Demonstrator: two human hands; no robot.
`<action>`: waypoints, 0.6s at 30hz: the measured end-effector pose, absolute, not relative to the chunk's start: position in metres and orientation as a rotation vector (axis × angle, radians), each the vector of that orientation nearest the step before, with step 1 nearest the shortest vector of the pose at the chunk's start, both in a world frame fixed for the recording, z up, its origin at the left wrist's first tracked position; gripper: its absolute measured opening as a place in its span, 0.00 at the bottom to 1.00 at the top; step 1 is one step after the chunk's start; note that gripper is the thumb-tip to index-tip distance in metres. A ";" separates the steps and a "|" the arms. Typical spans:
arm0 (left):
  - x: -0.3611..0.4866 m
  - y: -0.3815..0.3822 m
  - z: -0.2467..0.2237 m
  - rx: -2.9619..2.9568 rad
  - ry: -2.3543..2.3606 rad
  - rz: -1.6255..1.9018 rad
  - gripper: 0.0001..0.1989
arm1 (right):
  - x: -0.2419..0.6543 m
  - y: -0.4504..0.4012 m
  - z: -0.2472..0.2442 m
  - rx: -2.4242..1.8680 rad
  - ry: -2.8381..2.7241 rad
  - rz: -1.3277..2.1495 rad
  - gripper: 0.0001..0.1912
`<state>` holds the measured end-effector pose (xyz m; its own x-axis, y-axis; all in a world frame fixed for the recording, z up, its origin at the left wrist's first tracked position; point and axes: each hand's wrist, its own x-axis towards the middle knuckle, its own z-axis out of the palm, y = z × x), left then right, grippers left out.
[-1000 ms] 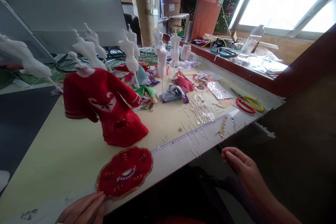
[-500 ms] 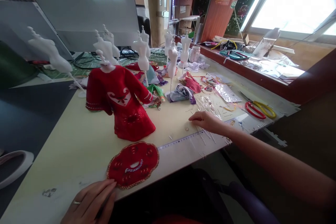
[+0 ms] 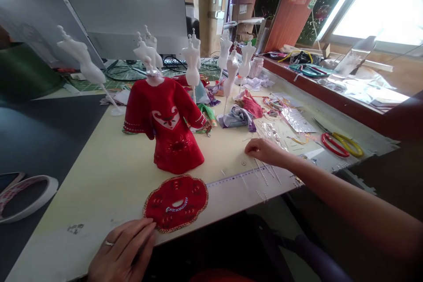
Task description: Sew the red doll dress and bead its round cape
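A small red scalloped collar (image 3: 158, 211) with gold trim and a curved row of sparkling beads around its cutout lies flat at the table's front edge. The fingertips of my left hand (image 3: 124, 246) rest on its lower left border, fingers stretched out, thumb apart from them. Over the bead strands (image 3: 263, 175) my right hand (image 3: 264, 150) is lowered to the tabletop, fingers curled together in a pinch; whatever they hold is hidden. Just left of it lies a small round ornament (image 3: 243, 163). Behind the collar stands a doll mannequin in a red embroidered dress (image 3: 178, 150).
Several white doll mannequins (image 3: 192, 64) stand at the back among fabric scraps (image 3: 238, 116). Scissors (image 3: 343, 143) with red and yellow handles lie at right. A ruler strip (image 3: 218, 182) runs along the front. A tape roll (image 3: 49, 189) sits on the dark mat at left.
The view has turned slightly left, so everything appears shifted right. My left hand stays at the collar's edge and my right hand stays at the bead strands, its fingers curled in more.
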<state>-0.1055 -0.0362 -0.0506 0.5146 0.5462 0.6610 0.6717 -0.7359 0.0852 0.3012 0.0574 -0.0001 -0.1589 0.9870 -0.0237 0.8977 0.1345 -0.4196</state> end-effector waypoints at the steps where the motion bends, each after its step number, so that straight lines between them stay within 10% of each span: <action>1: -0.105 -0.036 -0.051 -2.572 -1.045 -1.026 0.08 | 0.301 0.057 0.000 -1.846 -2.154 0.495 0.10; 18: -0.102 -0.037 -0.049 -2.579 -1.038 -1.046 0.07 | 0.302 0.050 -0.006 -1.766 -2.131 0.518 0.10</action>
<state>-0.1025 -0.0367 -0.0492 0.5113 0.5422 0.6668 0.6625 -0.7429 0.0961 0.3024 0.0502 -0.0060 -0.1810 0.9833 0.0177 0.8656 0.1679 -0.4718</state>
